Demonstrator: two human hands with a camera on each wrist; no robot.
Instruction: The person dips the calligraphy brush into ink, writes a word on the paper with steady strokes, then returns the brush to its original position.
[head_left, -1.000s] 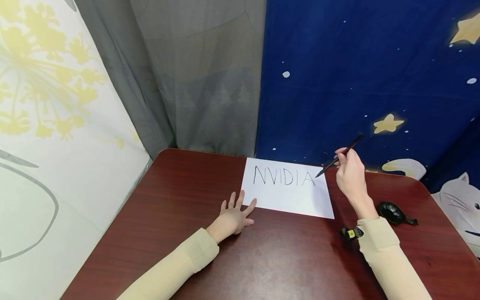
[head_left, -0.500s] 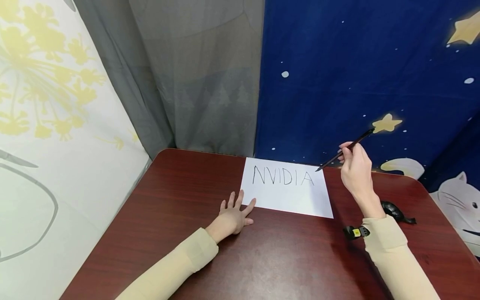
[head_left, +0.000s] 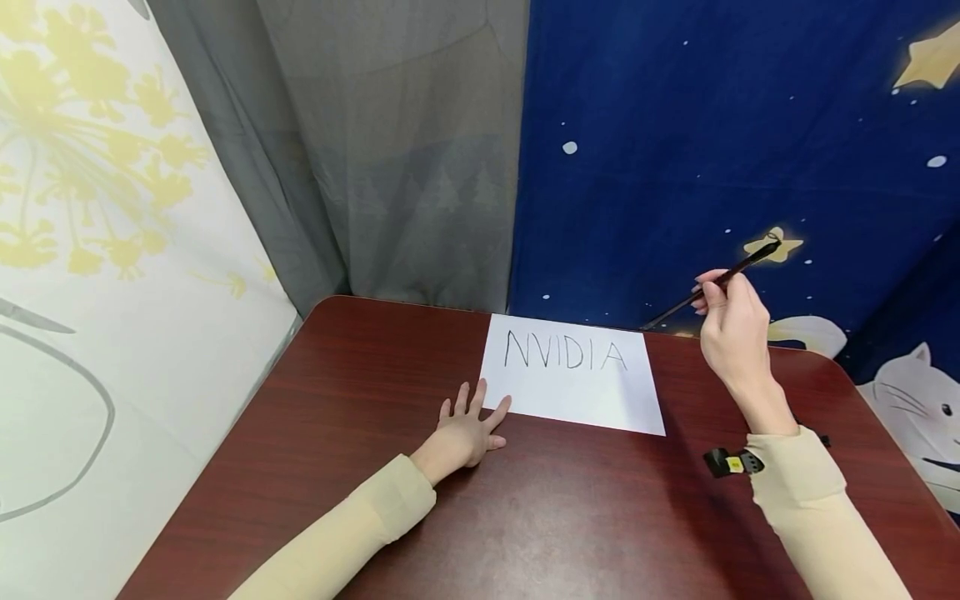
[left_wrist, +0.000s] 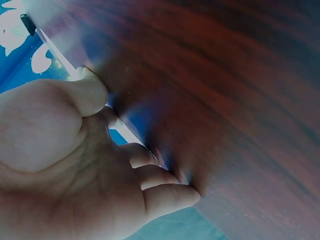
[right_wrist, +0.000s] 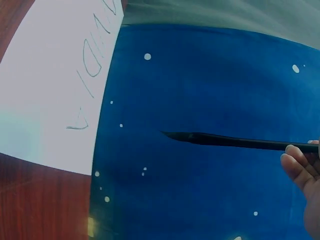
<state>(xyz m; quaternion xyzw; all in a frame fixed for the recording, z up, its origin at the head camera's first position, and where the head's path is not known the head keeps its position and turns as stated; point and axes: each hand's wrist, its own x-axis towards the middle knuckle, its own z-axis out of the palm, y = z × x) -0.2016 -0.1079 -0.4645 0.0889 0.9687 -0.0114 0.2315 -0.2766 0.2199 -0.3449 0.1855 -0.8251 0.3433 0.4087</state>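
Note:
A white sheet of paper (head_left: pixel 577 400) lies at the back of the table, with "NVIDIA" in thin dark strokes. My left hand (head_left: pixel 467 437) rests with spread fingers at its near left corner, fingertips on the paper's edge. In the left wrist view the palm of the left hand (left_wrist: pixel 95 165) faces the camera. My right hand (head_left: pixel 737 337) pinches a dark writing brush (head_left: pixel 752 259), raised beyond the paper's right side. The brush (right_wrist: pixel 225 141) points its tapered tip leftward in the right wrist view, apart from the sheet (right_wrist: pixel 45 95).
The reddish-brown table (head_left: pixel 360 375) backs onto a grey curtain (head_left: pixel 420 167) and a blue starry curtain (head_left: pixel 637 167). A small black device (head_left: pixel 727 462) sits at my right wrist. A black object (head_left: pixel 825 440) is mostly hidden behind the right forearm.
My right hand has lifted the brush away from the letter A, moving right and upward. The right forearm now covers most of the black object. My left hand and the paper stay put.

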